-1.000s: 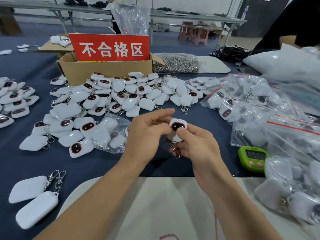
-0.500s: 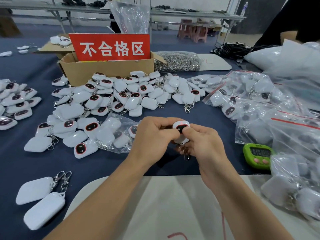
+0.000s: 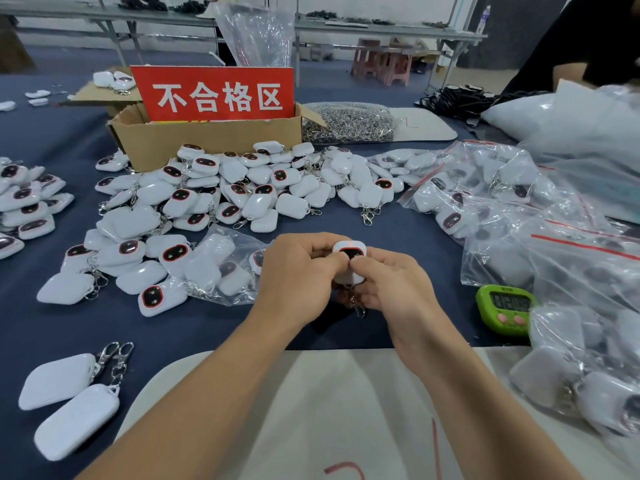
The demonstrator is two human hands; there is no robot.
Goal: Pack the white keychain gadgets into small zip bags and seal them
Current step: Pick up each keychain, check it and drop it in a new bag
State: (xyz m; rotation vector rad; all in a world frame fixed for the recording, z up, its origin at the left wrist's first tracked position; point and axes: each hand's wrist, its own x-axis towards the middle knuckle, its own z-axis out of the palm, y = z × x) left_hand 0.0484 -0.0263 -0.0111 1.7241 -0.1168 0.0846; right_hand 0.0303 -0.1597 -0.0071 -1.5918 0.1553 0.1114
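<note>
Pinching gadget [image 3: 349, 253] between hands [image 3: 294, 271] [image 3: 394, 287], seemingly

Bright, even overhead light here, washing flat across the dark blue cloth-covered table [image 3: 207, 327]; just one small soft shadow pools at its centre. Glare flashes white off the crinkled clear plastic bags [image 3: 571, 244] at right. Fisheye stretch bows the long grey metal benches [image 3: 381, 27] behind, and the corners go soft.
</note>
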